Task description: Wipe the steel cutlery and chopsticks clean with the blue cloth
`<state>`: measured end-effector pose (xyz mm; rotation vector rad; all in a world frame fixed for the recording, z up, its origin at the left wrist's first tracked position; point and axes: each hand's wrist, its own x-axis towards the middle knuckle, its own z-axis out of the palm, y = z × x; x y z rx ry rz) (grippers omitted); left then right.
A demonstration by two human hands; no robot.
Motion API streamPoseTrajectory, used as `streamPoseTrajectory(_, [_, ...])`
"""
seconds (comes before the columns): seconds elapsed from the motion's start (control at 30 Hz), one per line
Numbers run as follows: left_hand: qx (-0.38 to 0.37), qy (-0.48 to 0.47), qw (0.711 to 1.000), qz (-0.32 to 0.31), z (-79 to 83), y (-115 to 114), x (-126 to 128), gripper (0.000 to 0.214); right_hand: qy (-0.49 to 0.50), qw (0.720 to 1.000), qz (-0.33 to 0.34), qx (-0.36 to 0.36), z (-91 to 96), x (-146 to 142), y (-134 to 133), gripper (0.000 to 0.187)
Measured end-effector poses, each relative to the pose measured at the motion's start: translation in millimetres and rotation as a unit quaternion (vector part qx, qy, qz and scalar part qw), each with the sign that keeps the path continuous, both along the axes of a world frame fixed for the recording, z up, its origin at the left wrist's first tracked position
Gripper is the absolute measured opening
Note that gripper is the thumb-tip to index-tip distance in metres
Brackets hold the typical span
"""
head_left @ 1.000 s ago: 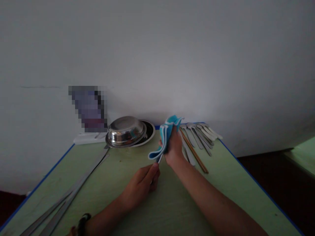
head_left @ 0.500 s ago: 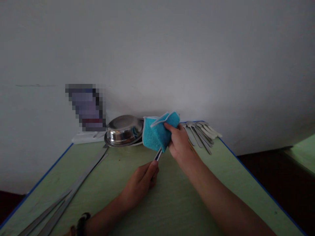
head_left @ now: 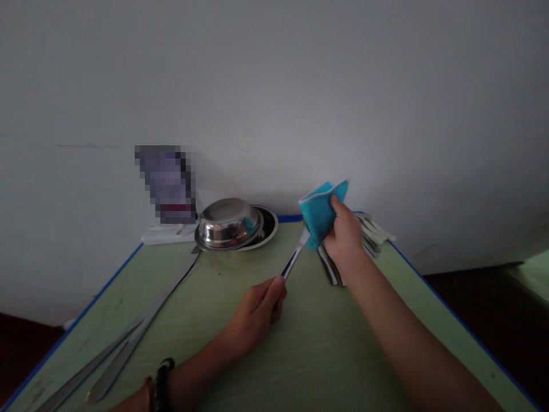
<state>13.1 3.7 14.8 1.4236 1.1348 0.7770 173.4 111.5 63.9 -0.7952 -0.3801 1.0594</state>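
Observation:
My left hand [head_left: 257, 309] rests on the green table [head_left: 300, 355] and pinches the lower end of a slim metal utensil [head_left: 294, 260] that slants up to the right. My right hand [head_left: 345, 240] is closed on a folded blue cloth [head_left: 319, 210] wrapped over the utensil's upper end, which is hidden. Just behind and under my right hand lies a pile of metal cutlery [head_left: 369, 232].
A steel bowl [head_left: 229, 223] sits upside down on a dark plate [head_left: 268, 223] by the wall, next to a blurred-out object and a white flat thing [head_left: 165, 233]. Long metal strips [head_left: 128, 337] lie across the table's left side. A blue edge rims the table.
My right hand slid the blue cloth up and to the right along the utensil, so more bare metal shows. The left hand kept its grip on the lower end.

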Motion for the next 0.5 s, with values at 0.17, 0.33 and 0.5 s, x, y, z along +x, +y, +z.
streamPoseTrajectory(0.17, [-0.004, -0.002, 1.000, 0.016, -0.7, 1, 0, 0.042, 0.028, 1.000, 0.005, 0.004, 10.4, 14, 2, 0.014])
streamPoseTrajectory(0.33, [0.014, 0.018, 1.000, 0.012, 0.6, 1, 0, 0.043, 0.014, 0.998, 0.062, 0.008, 16.7, 4, -5, 0.007])
streamPoseTrajectory(0.5, [0.014, 0.029, 0.999, 0.019, 0.6, 0, 0, 0.042, 0.019, 0.984, 0.170, -0.055, 14.4, -16, -14, 0.016])
